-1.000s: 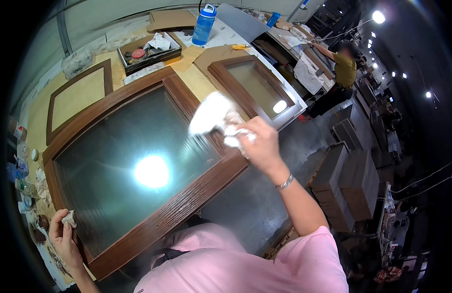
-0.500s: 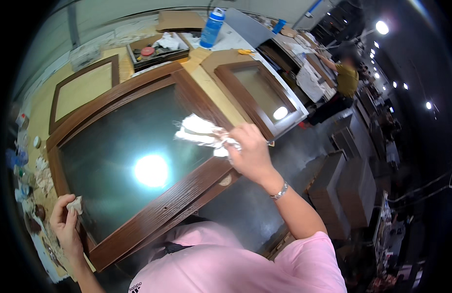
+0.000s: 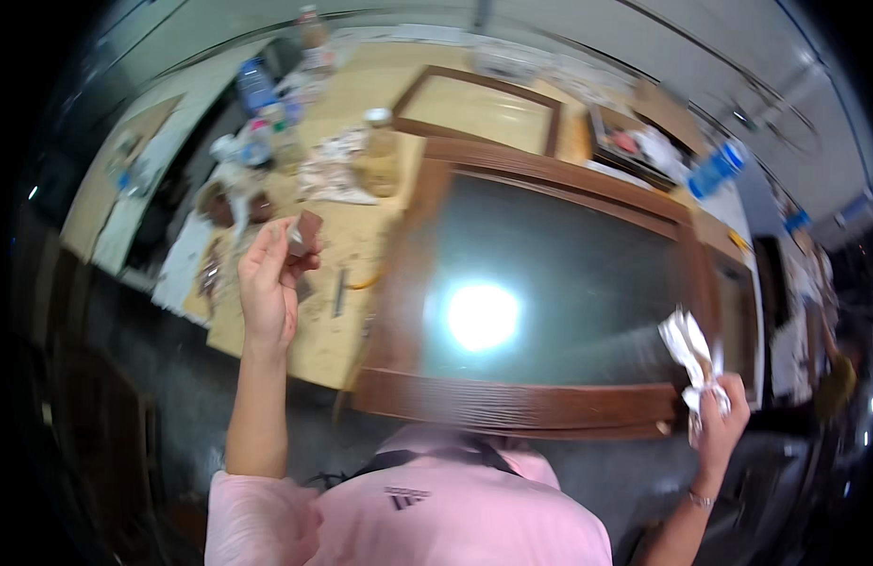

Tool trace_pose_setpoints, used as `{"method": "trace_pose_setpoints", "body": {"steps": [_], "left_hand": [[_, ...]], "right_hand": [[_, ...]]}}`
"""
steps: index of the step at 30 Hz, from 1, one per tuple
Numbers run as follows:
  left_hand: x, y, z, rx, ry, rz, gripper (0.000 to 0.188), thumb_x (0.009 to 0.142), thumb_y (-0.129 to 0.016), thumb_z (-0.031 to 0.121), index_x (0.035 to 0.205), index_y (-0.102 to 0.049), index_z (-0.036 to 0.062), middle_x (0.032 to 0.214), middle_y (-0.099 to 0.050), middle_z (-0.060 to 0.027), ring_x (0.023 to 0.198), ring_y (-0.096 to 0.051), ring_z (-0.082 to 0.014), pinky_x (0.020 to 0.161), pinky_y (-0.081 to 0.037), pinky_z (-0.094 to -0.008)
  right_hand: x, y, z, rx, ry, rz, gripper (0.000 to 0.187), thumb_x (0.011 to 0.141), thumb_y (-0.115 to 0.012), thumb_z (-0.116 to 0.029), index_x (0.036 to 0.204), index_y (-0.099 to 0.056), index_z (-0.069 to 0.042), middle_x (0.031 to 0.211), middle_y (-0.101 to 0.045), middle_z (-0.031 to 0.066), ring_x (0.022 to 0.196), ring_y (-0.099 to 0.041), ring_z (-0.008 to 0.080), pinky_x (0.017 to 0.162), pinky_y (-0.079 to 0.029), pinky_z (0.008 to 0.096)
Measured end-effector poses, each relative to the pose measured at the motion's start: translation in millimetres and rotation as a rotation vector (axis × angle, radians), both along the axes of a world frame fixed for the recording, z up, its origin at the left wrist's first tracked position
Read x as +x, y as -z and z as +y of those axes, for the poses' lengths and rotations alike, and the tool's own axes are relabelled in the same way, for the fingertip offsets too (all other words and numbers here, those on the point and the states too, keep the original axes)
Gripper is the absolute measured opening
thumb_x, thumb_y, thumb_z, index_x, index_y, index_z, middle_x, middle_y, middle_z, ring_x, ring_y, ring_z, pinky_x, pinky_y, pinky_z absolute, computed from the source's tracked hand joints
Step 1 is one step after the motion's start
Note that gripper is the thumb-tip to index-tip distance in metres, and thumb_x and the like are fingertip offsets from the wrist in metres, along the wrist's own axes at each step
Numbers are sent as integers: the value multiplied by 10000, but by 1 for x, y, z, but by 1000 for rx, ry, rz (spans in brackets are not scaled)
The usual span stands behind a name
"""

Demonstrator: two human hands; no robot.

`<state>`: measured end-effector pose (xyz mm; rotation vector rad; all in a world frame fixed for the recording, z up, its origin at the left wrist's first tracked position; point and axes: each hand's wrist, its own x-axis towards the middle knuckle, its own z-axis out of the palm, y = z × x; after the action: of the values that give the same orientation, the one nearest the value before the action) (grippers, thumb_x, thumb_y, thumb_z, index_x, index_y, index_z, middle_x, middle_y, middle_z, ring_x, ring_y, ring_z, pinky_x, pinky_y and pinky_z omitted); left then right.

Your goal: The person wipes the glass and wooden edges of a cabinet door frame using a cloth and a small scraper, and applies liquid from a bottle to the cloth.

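A large brown wooden frame (image 3: pixel 521 401) with a glossy grey-green pane (image 3: pixel 578 274) lies flat on the bench before me, a lamp reflected in it. Left of the frame, my left hand (image 3: pixel 269 278) is raised over the bench, pinching a small folded brown piece of sandpaper (image 3: pixel 307 228) with a pale side showing. At the frame's near right corner, my right hand (image 3: pixel 722 415) grips a crumpled white rag (image 3: pixel 687 347). The rag's loose end sticks up over the right rail; whether it touches the wood I cannot tell.
Beyond the big frame lies a smaller brown frame (image 3: pixel 474 99). A jar of yellowish liquid (image 3: pixel 377 156), stained rags (image 3: pixel 333 170) and several bottles crowd the bench's left side. An open box (image 3: pixel 630 146) and a blue bottle (image 3: pixel 717 170) stand at the back right. A person works far right.
My view has swung left, bringing the bottles into sight. My left hand has come off the frame's left edge with the sandpaper. My right hand holds the rag nearer the right corner.
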<state>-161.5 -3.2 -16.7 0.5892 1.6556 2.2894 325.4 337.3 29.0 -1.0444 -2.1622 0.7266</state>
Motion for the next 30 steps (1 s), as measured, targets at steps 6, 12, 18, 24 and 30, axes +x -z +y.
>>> {"method": "trace_pose_setpoints", "body": {"steps": [6,12,18,24,30], "left_hand": [[-81,161,-168,-604,-561,-108,350,1036,-606,306,1036,-761,-7,896,-740,-59,805,-685,-157,734,-524,-318],[-106,247,-177,-1088,-571,36,353,970,-659,345,1045,-787,25,1006,-776,-101,938,-703,-275,841,-519,-443],[-111,112,-124,-602,-305,76,296,1074,-545,198,1258,-669,3,1107,-659,-50,979,-584,-115,917,-469,-259],[145,-80,109,-339,935,810,875,767,-905,280,1470,-483,-26,1517,-472,-256,1296,-582,-346,1043,-480,-450],[160,-97,185,-327,910,811,390,689,-583,-91,1038,-702,36,1135,-553,-135,978,-612,-264,822,-504,-322]], "right_hand": [[-22,1,-17,-40,-52,-19,113,866,-648,-41,924,-585,33,947,-571,71,865,-536,164,820,-440,284],[-49,-32,-33,24,-83,6,165,832,-669,-31,980,-642,36,988,-624,96,936,-595,187,866,-475,322],[-127,-38,-66,84,-307,142,213,851,-754,-155,973,-700,11,990,-677,183,923,-660,344,831,-526,422],[-154,-26,-103,-201,-483,381,560,902,-726,-229,1351,-525,38,1244,-547,221,1058,-578,370,968,-483,424],[-74,-19,-53,247,69,173,623,867,-770,-242,1378,-527,20,1316,-547,210,1256,-541,402,1025,-490,469]]}}
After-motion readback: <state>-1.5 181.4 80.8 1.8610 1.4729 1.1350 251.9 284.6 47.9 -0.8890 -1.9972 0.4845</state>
